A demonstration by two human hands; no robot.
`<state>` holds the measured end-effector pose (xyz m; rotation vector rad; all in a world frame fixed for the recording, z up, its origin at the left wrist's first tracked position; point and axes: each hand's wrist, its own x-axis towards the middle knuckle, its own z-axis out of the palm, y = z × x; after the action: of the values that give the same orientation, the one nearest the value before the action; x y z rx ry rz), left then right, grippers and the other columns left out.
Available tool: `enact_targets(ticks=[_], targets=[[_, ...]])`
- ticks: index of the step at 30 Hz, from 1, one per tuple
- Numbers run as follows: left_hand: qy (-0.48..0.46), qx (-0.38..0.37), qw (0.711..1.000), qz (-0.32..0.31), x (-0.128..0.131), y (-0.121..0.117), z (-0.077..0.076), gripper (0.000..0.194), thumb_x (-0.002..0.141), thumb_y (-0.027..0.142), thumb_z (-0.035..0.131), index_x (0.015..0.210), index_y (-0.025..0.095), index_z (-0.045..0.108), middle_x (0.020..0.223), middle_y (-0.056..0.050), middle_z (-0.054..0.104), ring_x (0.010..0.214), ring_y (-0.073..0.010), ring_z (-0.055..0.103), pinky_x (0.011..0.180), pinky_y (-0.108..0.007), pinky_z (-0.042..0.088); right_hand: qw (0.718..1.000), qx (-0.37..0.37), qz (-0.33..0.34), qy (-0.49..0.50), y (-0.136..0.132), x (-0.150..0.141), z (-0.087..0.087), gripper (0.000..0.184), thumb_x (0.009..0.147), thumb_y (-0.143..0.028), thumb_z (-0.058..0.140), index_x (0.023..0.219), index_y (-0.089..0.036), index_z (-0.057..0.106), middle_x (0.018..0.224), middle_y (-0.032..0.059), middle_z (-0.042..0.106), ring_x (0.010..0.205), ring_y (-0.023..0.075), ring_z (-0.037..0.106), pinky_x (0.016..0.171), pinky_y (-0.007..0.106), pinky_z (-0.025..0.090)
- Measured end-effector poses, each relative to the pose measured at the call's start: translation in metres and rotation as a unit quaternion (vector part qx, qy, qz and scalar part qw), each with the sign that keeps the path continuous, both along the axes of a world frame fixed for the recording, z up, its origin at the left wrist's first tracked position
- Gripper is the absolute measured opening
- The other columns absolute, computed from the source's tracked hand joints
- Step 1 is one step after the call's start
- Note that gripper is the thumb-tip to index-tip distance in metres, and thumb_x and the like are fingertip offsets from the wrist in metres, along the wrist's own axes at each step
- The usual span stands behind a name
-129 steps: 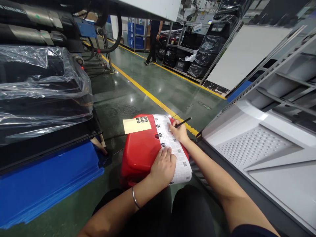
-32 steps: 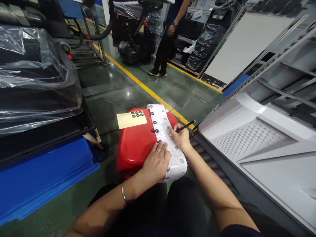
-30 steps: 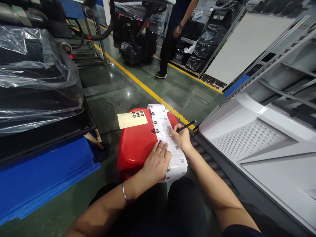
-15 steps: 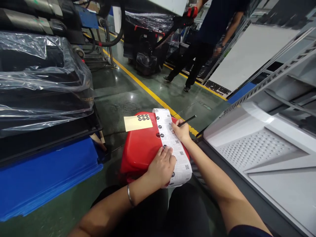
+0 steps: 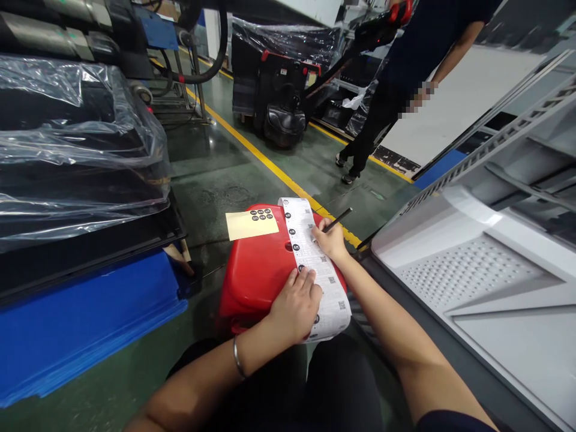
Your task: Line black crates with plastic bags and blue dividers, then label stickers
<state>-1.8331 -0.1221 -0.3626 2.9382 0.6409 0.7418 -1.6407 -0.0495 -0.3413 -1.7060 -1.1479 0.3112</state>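
A long strip of printed paper labels [image 5: 330, 300] with codes and round black stickers lies across a red plastic stool [image 5: 256, 270], its near end curling over the edge. My left hand [image 5: 297, 303] lies flat on the strip with fingers stretched out. My right hand [image 5: 330, 239] is closed around a dark pen [image 5: 339, 219], its tip hidden by my fingers and near the paper. At the stool's far left corner lies a pale yellow sticker sheet [image 5: 249, 229] with several round black stickers, overhanging the edge.
Black goods in clear plastic wrap [image 5: 81, 144] stand left, above blue sheeting [image 5: 99, 318]. A large white moulded panel [image 5: 486, 264] is close on the right. Beyond a yellow floor line [image 5: 252, 147], a person [image 5: 405, 78] stands by a black and red pallet truck [image 5: 285, 102].
The person and the pallet truck have moved to the right and nearer. The pen has tilted slightly in my right hand; my left hand stays on the paper.
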Motion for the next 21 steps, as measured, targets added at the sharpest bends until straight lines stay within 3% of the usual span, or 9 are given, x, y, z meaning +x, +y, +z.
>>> enact_targets(ticks=[6, 10, 21], targets=[[-0.006, 0.002, 1.0, -0.013, -0.002, 0.0, 0.0, 0.013, 0.089, 0.012, 0.043, 0.093, 0.011, 0.055, 0.123, -0.019, 0.061, 0.122, -0.0274, 0.053, 0.105, -0.044, 0.039, 0.991, 0.029, -0.045, 0.119, 0.025, 0.003, 0.015, 0.027, 0.061, -0.029, 0.058, 0.057, -0.024, 0.032, 0.037, -0.0084, 0.038, 0.033, 0.01, 0.041, 0.037, 0.023, 0.03], [-0.024, 0.012, 1.0, -0.015, -0.003, 0.0, -0.003, 0.013, 0.089, 0.014, 0.043, 0.093, 0.012, 0.055, 0.121, -0.017, 0.063, 0.119, -0.0265, 0.055, 0.103, -0.042, 0.04, 0.997, 0.008, -0.022, 0.073, 0.038, -0.001, 0.015, 0.025, 0.063, -0.026, 0.057, 0.057, -0.023, 0.034, 0.037, -0.008, 0.04, 0.034, 0.0101, 0.044, 0.039, 0.022, 0.033], [-0.053, 0.039, 0.998, -0.011, -0.002, 0.001, -0.004, 0.013, 0.086, 0.012, 0.043, 0.089, 0.013, 0.055, 0.115, -0.014, 0.065, 0.112, -0.0261, 0.059, 0.1, -0.038, 0.042, 1.0, -0.003, -0.012, -0.013, 0.04, 0.004, 0.003, 0.021, 0.065, -0.023, 0.053, 0.054, -0.023, 0.035, 0.044, -0.0056, 0.043, 0.043, 0.0112, 0.045, 0.049, 0.025, 0.037]])
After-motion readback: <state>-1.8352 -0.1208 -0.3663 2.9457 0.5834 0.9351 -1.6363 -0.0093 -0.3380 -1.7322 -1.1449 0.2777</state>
